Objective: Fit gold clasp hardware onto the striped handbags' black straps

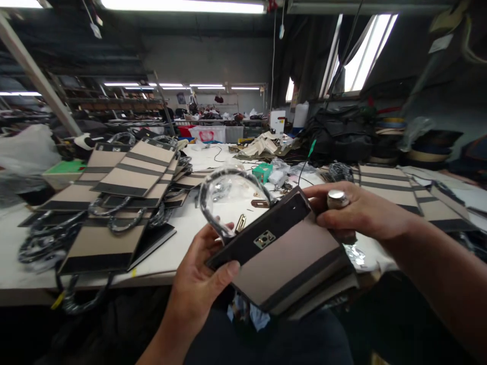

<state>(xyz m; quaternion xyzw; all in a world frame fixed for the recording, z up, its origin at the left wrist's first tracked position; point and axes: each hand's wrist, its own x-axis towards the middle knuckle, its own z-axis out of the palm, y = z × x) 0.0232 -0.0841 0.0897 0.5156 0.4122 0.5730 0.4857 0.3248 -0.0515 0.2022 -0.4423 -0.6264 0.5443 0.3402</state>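
A taupe handbag piece with dark bands is tilted in front of me, above my lap. A small gold metal plate sits on its dark top band. The bag's plastic-wrapped handle arches up behind that band. My left hand grips the lower left corner, thumb on the front face. With my right hand I hold the upper right corner. A round, shiny silver object shows at my right fingers; whether it is worn or held is unclear. Gold hardware stands behind the bag's edge.
Similar bag pieces with wrapped handles are piled on the white table at left. More striped pieces lie at right. A green box, clear plastic bags and small metal parts are behind my hands.
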